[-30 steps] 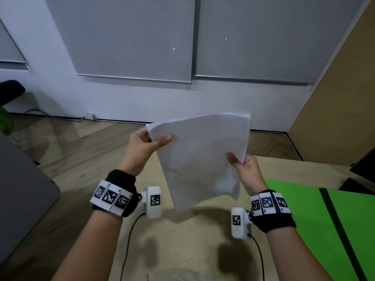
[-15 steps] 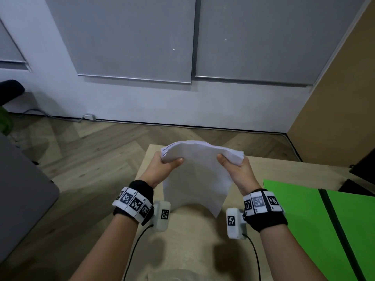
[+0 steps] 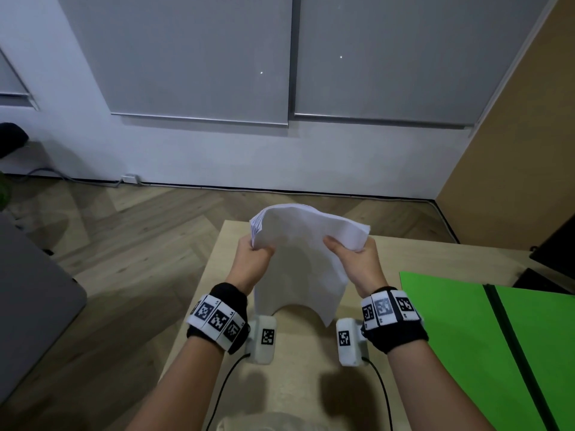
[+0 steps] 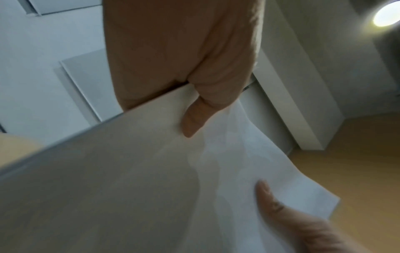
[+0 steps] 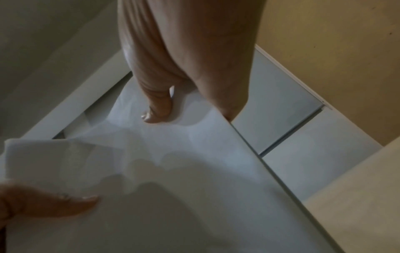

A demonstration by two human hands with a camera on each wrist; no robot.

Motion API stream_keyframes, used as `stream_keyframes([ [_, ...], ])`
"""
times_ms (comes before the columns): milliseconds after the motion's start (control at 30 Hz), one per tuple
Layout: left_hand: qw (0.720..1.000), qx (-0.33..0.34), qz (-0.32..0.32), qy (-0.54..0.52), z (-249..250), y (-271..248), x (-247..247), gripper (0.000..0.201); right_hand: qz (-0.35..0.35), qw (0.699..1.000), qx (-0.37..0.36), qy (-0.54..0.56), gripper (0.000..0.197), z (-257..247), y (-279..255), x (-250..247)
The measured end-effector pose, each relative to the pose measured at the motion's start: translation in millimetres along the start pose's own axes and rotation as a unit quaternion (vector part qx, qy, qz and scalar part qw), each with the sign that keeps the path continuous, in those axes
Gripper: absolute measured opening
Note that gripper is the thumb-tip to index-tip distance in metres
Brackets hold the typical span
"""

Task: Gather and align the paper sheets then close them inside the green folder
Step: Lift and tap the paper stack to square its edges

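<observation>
A stack of white paper sheets stands on edge over the light wooden table, bowed along its top. My left hand grips the stack's left side, thumb on the near face. My right hand grips the right side the same way. In the left wrist view the sheets fill the frame under my left hand; in the right wrist view the sheets lie under my right hand. The green folder lies open and flat on the table at the right.
The table's far edge sits just behind the stack, with wooden floor beyond. A dark object sits at the table's right end behind the folder. A grey surface is at the left. Cables trail from both wrist cameras.
Both hands have come down and closer together with the sheets. The stack dropped from chest height to the table and bowed, with its lower edge now near or on the tabletop.
</observation>
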State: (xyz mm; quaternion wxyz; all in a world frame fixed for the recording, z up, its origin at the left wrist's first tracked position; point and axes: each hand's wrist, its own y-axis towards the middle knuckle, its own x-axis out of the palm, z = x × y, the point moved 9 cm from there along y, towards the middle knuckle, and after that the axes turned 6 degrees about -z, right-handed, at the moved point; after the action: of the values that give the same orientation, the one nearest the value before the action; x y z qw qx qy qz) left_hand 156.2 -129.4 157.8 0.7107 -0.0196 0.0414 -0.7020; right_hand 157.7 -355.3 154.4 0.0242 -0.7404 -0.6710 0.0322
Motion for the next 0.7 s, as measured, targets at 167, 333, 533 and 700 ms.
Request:
stream_keyframes([
  [167,0.998,-0.059,-0.020,0.007,-36,-2,-3,0.020,-0.012,0.999,0.035,-0.017,0.022,32,-12,5],
  [333,0.992,-0.106,-0.042,0.052,-66,-6,-1,0.022,0.013,0.992,0.100,-0.074,0.027,88,-12,4],
  [533,0.985,-0.070,-0.086,0.132,-49,4,13,0.020,0.016,0.995,0.077,-0.060,0.034,62,-4,-19],
  [700,0.982,-0.104,-0.135,0.077,-50,-2,46,0.022,-0.035,0.994,0.099,0.022,0.015,57,-24,-48],
])
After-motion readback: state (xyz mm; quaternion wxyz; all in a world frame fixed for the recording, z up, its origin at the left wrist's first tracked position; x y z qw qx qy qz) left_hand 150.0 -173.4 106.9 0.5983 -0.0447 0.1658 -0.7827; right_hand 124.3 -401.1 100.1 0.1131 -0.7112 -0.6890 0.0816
